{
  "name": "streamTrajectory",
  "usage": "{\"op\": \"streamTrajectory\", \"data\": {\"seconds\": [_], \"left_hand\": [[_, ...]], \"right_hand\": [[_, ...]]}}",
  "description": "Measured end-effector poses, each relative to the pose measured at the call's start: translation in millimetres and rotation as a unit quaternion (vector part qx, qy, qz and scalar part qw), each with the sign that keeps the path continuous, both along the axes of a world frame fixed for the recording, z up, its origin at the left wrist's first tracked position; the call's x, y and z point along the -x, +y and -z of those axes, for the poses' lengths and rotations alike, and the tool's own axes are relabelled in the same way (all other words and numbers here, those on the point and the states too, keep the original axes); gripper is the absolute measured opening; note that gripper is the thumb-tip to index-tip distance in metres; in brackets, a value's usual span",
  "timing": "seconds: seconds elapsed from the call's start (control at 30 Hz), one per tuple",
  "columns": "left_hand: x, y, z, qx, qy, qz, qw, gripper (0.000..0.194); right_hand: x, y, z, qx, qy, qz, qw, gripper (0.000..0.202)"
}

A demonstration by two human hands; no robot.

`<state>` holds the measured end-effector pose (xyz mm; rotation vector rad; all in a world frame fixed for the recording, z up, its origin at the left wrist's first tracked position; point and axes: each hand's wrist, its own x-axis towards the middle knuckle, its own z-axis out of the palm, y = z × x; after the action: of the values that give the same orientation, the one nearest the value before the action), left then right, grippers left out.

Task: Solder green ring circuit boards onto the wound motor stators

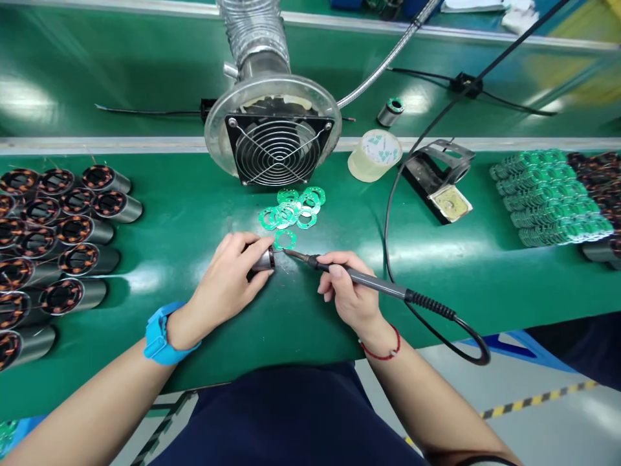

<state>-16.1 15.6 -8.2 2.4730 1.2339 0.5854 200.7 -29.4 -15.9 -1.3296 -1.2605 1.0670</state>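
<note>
Apparently soldering, grips wound stator sideways on workbench with left hand, beside ring-shaped circuit board, and holds soldering iron in right hand, tip close to stator, likely needing steady aim next.

LEFT: metal cylinders are crowding the bench | FAR MIDDLE: caged fan is jutting over, loose green rings lying before it | RIGHT: black cable is looping across, iron stand and ring stacks blocking farther over | ROOM: a near strip is opening between left forearm and right forearm
</note>
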Motion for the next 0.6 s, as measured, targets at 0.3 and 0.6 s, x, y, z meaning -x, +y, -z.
{"op": "streamTrajectory", "data": {"seconds": [0.3,0.6], "left_hand": [[0.7,0.5,0.1,-0.026,0.017,0.013,0.999,0.034],[1.3,1.0,0.4,-0.034,0.023,0.012,0.999,0.035]], "right_hand": [[-0.8,1.4,-0.4,-0.006,-0.006,-0.011,1.0,0.02],[-2.6,-0.9,1.8,-0.037,-0.026,-0.009,0.999,0.024]]}}
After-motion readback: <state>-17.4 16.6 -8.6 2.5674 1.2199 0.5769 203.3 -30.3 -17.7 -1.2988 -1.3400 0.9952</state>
